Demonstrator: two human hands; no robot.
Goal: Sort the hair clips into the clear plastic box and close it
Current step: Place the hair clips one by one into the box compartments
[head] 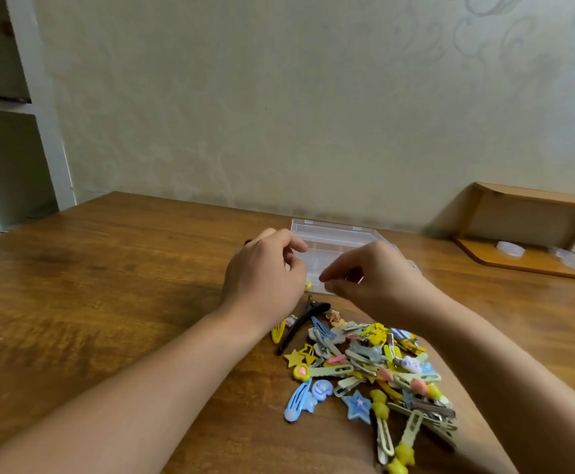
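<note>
Wooden table [108, 285] carries everything. Clear plastic box [334, 244] sits at the far side, lid apparently raised toward the wall; judged light, rigid, slick-walled and likely to skate if pushed, so best steadied by a side wall and closed by pressing the lid's front edge. Left hand [265, 271] is at the box's near-left corner, fingers curled; something small and yellow shows just beneath it, but whether it is held cannot be told. Right hand [371, 278] hovers over the box's near edge, fingertips pinched together; any clip between them is too small to make out. Pile of hair clips [375, 367] lies near the box, between the forearms: mostly yellow, blue and pale green snap clips, stars, a long black clip [305, 325] at its left. Judged light, stiff and small, tangling easily; take each singly by its decorated end.
</note>
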